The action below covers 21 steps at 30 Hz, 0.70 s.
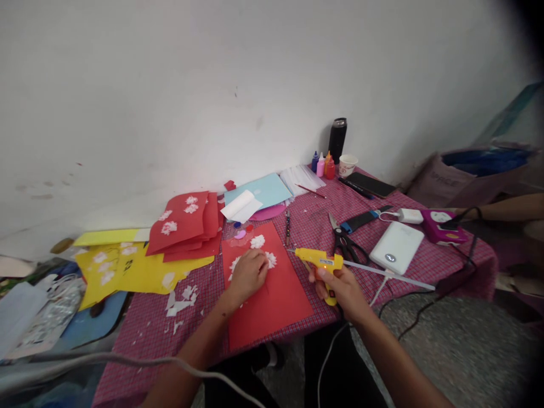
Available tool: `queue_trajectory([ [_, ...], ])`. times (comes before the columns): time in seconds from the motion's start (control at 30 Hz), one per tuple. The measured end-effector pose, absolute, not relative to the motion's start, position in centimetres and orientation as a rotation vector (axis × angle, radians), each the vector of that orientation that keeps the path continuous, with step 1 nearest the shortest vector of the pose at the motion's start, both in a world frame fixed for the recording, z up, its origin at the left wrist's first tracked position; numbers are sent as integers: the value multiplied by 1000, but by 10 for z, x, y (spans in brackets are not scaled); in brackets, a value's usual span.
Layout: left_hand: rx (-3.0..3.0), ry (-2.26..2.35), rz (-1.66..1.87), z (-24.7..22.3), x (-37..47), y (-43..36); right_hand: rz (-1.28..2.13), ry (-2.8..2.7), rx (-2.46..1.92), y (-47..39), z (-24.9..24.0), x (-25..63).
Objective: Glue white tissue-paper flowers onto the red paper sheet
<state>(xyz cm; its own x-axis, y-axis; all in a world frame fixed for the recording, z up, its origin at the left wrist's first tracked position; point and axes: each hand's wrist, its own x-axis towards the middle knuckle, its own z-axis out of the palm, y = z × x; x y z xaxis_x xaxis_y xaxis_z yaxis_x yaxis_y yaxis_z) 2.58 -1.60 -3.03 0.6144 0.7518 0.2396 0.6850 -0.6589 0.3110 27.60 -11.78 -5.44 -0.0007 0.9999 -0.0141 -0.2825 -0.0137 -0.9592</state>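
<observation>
My right hand (342,290) is wrapped round the grip of a yellow hot glue gun (325,259), its nozzle pointing left. A long clear glue stick (391,276) sticks out of the gun's back. On a red paper sheet (276,300) rests my left hand (250,275), fingers bent and close together among white paper flowers (257,242). What its fingertips hold, if anything, is hidden. Near the sheet's top lie small round paint patches, pink (240,234) and red. A slim dark craft knife (288,228) lies just past the sheet's right edge.
Stacked red sheets with flowers (182,224), yellow paper (123,272) and white scraps (181,303) lie left. To the right are scissors (346,242), a white power bank (398,246), a purple socket box (444,226) and cables. Paint bottles (321,165), a paper cup (347,165) and black flask (338,139) stand behind.
</observation>
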Motion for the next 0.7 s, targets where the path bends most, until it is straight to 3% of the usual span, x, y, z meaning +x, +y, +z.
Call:
queue_trajectory([
  [0.3, 2505, 1248, 713, -30, 20, -14, 1335, -963, -996, -118, -55, 275],
  [0.7, 2545, 1288, 630, -31, 33, -10, 1343, -934, -980, -117, -54, 276],
])
